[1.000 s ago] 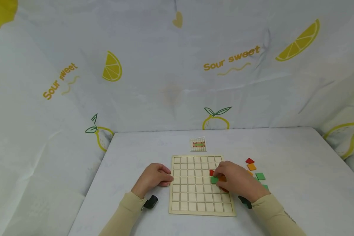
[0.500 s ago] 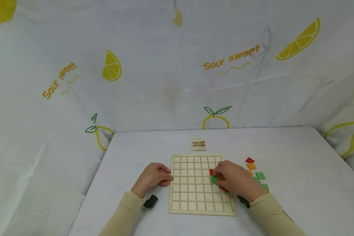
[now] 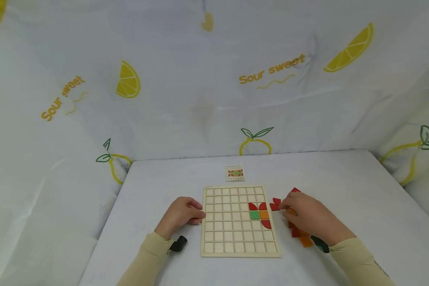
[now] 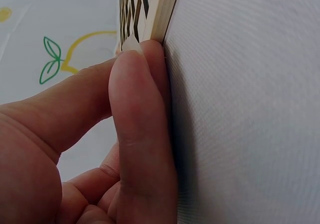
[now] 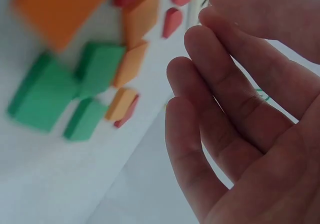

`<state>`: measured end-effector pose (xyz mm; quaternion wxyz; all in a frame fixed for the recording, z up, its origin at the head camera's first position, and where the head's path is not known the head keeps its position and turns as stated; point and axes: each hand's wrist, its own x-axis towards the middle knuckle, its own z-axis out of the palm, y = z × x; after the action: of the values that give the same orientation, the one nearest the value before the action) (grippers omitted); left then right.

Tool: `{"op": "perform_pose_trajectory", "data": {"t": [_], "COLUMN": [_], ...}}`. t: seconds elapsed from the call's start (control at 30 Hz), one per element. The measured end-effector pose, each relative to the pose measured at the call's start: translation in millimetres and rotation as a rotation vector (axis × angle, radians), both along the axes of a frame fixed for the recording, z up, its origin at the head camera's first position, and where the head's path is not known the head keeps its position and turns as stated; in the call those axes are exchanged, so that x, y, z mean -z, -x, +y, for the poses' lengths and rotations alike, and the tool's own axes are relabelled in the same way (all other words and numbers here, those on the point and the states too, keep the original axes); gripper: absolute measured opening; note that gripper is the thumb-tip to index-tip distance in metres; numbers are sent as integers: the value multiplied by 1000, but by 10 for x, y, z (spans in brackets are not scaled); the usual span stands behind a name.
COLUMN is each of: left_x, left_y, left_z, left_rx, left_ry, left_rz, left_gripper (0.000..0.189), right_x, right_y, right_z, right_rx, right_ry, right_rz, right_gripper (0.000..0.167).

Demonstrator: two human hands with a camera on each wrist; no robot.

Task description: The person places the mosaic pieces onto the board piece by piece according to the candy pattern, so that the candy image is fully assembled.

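A pale wooden grid board [image 3: 228, 236] lies flat on the table. On its right side sit red rounded tiles [image 3: 266, 224], a green square tile [image 3: 254, 215] and an orange square tile [image 3: 263, 215]. My left hand [image 3: 181, 212] pinches the board's left edge between thumb and finger, as the left wrist view shows up close. To the right of the board, my right hand [image 3: 309, 216] hovers over a group of loose tiles. Its fingers [image 5: 187, 129] are loosely bent, and the right wrist view shows nothing held. The hand hides part of the group in the head view.
Behind the board lies a small pattern card [image 3: 234, 173] with a red, orange and green design. Loose red tiles [image 3: 275, 206] lie just off the board's right edge. Green tiles [image 5: 42, 93] show in the right wrist view. A lemon-print cloth hangs behind the table.
My right hand has left the tiles on the board and moved right to the loose ones, uncovering the placed tiles. My left hand stays at the board's edge. The head view has shifted slightly.
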<state>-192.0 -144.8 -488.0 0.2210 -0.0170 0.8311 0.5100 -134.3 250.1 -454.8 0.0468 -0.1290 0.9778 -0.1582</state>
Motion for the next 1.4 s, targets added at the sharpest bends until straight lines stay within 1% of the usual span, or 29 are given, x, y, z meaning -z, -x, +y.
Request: {"op": "perform_pose_trajectory", "data": {"t": [0.2, 0.3, 0.4, 0.53, 0.63, 0.73, 0.9, 1.1, 1.2, 1.4], "left_x": [-7, -5, 5, 5, 6, 17, 25, 17, 11, -9], "left_y": [-12, -18, -13, -10, -9, -5, 0, -3, -2, -2], "left_z": [-20, -20, -4, -2, -1, -2, -4, -32, -40, -28], "left_rx": [3, 13, 15, 4, 1, 2, 7, 7, 2, 1], "left_ry": [30, 47, 41, 27, 23, 28, 38, 29, 16, -22], "left_rz": [14, 24, 19, 5, 1, 1, 6, 6, 2, -10], "left_gripper": [31, 30, 30, 30, 31, 31, 30, 30, 30, 33], "right_x": [66, 77, 63, 70, 96, 117, 135, 147, 151, 149], "right_y": [-127, -179, -217, -208, -198, -182, -165, -163, -153, -144], "right_z": [323, 487, 633, 756, 792, 759, 612, 357, 241, 139], "right_rx": [60, 80, 102, 103, 101, 109, 124, 76, 56, 53], "right_ry": [-52, -49, -39, -28, -29, -27, -14, -16, -18, -38], "right_rz": [-53, -43, -33, -32, -27, -35, -73, -69, -68, -67], "right_gripper": [9, 10, 11, 12, 14, 13, 12, 11, 14, 21]}}
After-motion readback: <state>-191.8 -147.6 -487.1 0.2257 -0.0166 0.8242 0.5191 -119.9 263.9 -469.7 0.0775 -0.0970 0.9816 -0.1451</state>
